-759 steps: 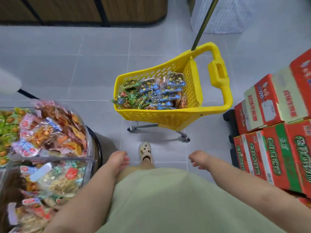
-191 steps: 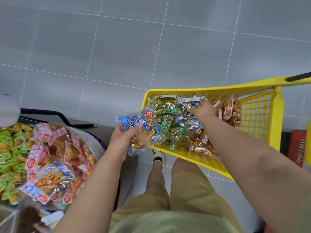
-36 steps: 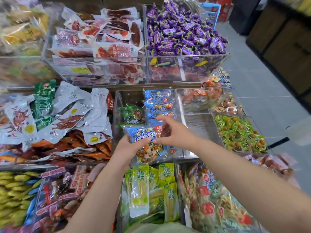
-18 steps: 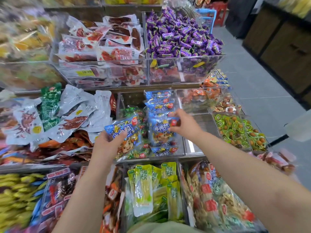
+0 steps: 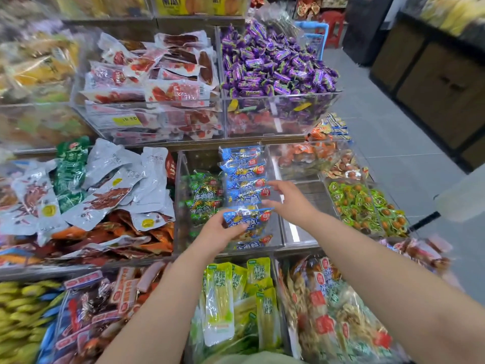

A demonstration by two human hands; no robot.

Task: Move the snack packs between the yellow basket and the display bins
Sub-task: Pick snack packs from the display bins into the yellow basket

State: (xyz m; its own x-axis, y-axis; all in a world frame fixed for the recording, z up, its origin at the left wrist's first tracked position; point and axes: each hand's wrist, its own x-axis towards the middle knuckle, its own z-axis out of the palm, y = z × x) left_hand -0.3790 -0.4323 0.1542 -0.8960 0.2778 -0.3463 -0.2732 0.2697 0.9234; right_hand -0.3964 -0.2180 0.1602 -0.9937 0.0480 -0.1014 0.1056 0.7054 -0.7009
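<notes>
My left hand [image 5: 220, 230] grips a blue snack pack [image 5: 248, 218] and holds it at the front of a clear display bin [image 5: 183, 179] in the middle shelf row. Behind it several blue packs [image 5: 244, 174] stand in a row, with green packs [image 5: 206, 193] to their left. Just right of the held pack, my right hand [image 5: 287, 198] hovers with relaxed, spread fingers and holds nothing. The yellow basket is out of view.
Around this bin are other clear bins: silver and green pouches [image 5: 105, 179] on the left, purple candies [image 5: 275, 67] and red meat packs [image 5: 157, 74] above, yellow-green pickle packs [image 5: 236, 292] below. A nearly bare bin [image 5: 301, 219] lies to the right. Grey floor [image 5: 393, 143] runs along the right.
My right hand has let go of the pack it set in the blue row and drawn back a little. The left hand has brought its blue pack rightward into the bin's front.
</notes>
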